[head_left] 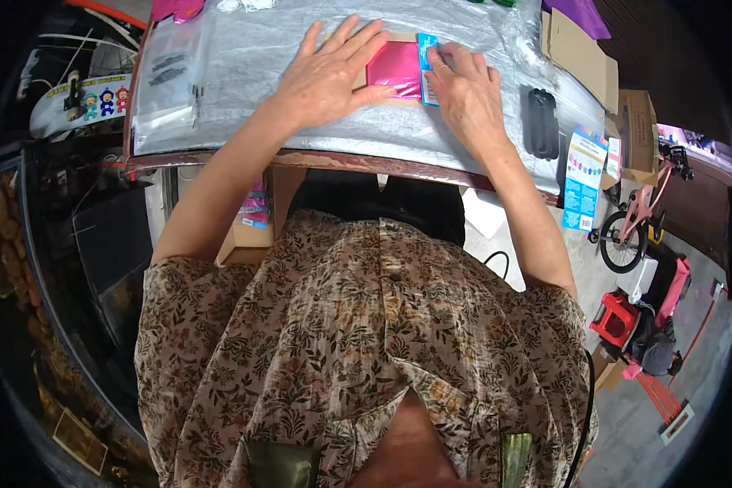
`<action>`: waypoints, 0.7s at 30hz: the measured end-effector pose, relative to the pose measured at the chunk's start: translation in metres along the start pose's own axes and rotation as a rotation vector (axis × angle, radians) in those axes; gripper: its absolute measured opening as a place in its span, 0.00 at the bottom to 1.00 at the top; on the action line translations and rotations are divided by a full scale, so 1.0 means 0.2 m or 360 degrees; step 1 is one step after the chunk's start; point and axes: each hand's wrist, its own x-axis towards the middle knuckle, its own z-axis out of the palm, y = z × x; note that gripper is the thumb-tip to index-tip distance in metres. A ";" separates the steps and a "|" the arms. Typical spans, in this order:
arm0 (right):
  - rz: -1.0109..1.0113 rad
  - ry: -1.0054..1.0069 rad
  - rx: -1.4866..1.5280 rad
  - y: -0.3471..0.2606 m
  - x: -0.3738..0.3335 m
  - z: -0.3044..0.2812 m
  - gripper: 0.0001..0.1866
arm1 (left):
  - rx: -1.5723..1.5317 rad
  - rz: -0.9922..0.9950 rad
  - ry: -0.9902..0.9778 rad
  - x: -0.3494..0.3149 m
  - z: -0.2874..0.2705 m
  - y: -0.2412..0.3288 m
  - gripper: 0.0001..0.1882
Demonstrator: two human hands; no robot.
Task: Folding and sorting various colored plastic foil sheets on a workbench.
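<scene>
A shiny pink foil-like sheet [394, 68] lies flat on the plastic-covered table, over a tan cardboard piece [361, 79] whose edges peek out. Along its right side runs a narrow blue printed card strip [427, 47]. My left hand [325, 81] rests flat with its fingers spread, its thumb and fingertips against the pink sheet's left side. My right hand [468, 93] has its fingers bent and pressed together at the blue strip, with the thumb on it. The fingers' undersides are hidden.
Clear plastic bags [167, 89] lie on the table's left. At the right are a black phone-shaped object [542, 122], a folded cardboard piece [579, 57] and a blue-and-white printed card [584, 175] by the edge. Pink packets [254, 203] sit in a box below; a pink bicycle [638, 211] stands right.
</scene>
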 end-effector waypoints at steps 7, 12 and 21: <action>0.0136 0.0074 0.0388 0.03 0.03 0.07 0.15 | -0.0019 -0.0073 -0.0043 0.00 0.04 -0.01 0.51; 0.0474 0.0017 0.0651 0.13 0.04 0.12 0.13 | -0.0043 -0.0125 -0.0061 0.04 0.09 0.02 0.50; 0.1185 -0.0614 0.1689 0.08 0.15 -0.02 0.08 | -0.0231 -0.0131 -0.0070 0.00 0.03 0.00 0.49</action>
